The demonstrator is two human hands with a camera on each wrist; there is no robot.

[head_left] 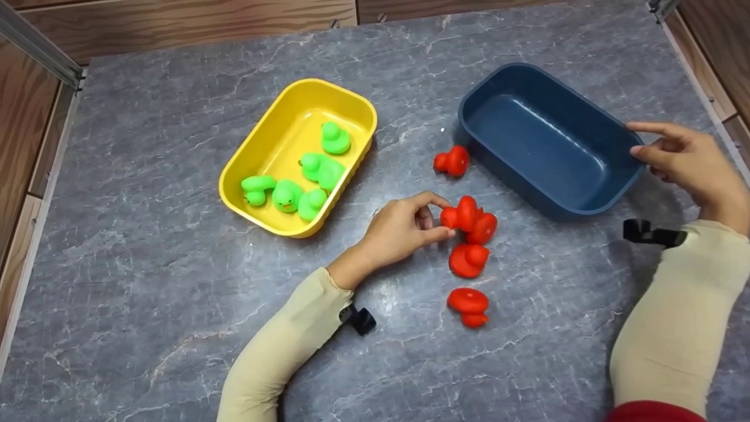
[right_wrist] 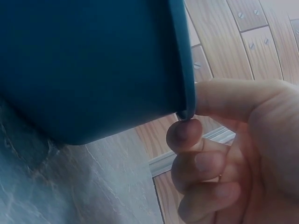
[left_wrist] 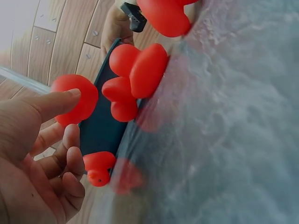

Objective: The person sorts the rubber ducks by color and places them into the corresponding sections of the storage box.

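Observation:
A red rubber duck [head_left: 463,214] is pinched between the thumb and index finger of my left hand [head_left: 398,228]; the left wrist view shows the thumb across this duck [left_wrist: 86,105]. Just behind it in the head view is another red duck [head_left: 484,228], partly covered. More red ducks lie on the table nearby, one [head_left: 467,261] and another [head_left: 469,302] toward the near side, and one [head_left: 451,161] beside the blue tub [head_left: 527,187]. At the tub's right end, my right hand [head_left: 691,164] grips the rim with thumb and finger, the other fingers curled below in the right wrist view.
A yellow tub [head_left: 258,140] with several green rubber ducks [head_left: 287,195] stands on the left. The grey marbled table [head_left: 146,264] has wood-patterned panels [head_left: 187,26] along its back and sides. Black wrist cameras sit on both sleeves.

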